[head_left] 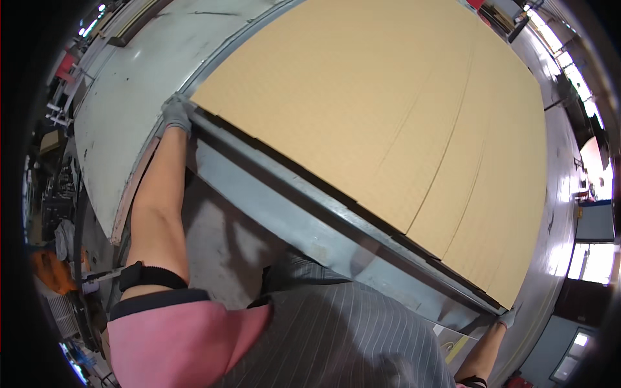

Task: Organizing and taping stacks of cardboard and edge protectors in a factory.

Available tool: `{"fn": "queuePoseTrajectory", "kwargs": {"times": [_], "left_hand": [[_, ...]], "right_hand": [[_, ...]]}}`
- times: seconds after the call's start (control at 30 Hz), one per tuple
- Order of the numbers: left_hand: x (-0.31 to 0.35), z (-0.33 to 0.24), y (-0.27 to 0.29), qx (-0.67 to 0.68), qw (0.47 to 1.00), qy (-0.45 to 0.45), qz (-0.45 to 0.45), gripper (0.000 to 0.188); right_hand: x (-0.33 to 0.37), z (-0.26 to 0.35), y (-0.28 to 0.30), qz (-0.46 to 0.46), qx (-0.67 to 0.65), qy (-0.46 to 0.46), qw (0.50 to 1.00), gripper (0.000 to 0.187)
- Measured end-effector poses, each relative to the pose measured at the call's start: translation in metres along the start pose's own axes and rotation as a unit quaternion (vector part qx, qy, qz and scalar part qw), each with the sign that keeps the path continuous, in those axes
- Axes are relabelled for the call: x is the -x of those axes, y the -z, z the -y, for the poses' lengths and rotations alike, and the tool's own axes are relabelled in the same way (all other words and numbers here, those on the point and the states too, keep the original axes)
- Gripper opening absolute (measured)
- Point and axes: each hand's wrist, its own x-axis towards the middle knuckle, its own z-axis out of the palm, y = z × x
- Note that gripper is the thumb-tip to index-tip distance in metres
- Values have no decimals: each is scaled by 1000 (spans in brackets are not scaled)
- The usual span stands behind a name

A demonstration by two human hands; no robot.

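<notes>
Cardboard (388, 129), tan and broad, lies flat over a long grey metal frame (284, 213), filling the upper middle and right of the view, with a few creases running across it towards the near edge. Beneath that edge a dark, stepped strip shows between board and metal, so I can't tell whether the frame is a shallow tray holding the sheet or only a support under it; its far side is hidden by the board. The person's left hand (176, 114), in a grey glove, is at the frame's left corner, just beside the cardboard's corner, fingers bent over the metal, though how firmly they close I can't tell. The right hand (508, 317), gloved too, is at the opposite near corner, small and close to the rim of the view; whether it is spread or pinching the edge I can't make out. The right forearm (482, 355) is cut off below, while the pink sleeve (187, 336) and striped apron (343, 330) cover much of the floor (226, 265) between. A pale worktable (129, 90) curves away on the left. Beyond it sits a small tan box-like thing (50, 141), its contents too small to read, and lower down an orange object (54, 271) is too bent by the lens to identify.
</notes>
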Motion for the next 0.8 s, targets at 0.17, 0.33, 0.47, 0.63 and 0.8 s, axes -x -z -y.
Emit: {"fn": "queuePoseTrajectory", "kwargs": {"times": [0.17,0.33,0.47,0.63,0.8], "left_hand": [[15,-9,-15,-16,999,14,-23,21],[17,-22,8,19,1000,3,3,22],[14,-46,22,-68,995,-64,-22,25],[-35,-8,-22,-255,959,-116,46,42],[-157,48,20,-343,914,-172,128,31]], "right_hand": [[-17,14,-20,-33,-50,-41,997,38],[-2,23,-19,-98,-282,-164,940,20],[11,20,-6,-33,-351,-126,927,28],[-27,-5,53,-57,-233,-36,970,33],[-33,26,5,-92,-289,-130,944,22]]}}
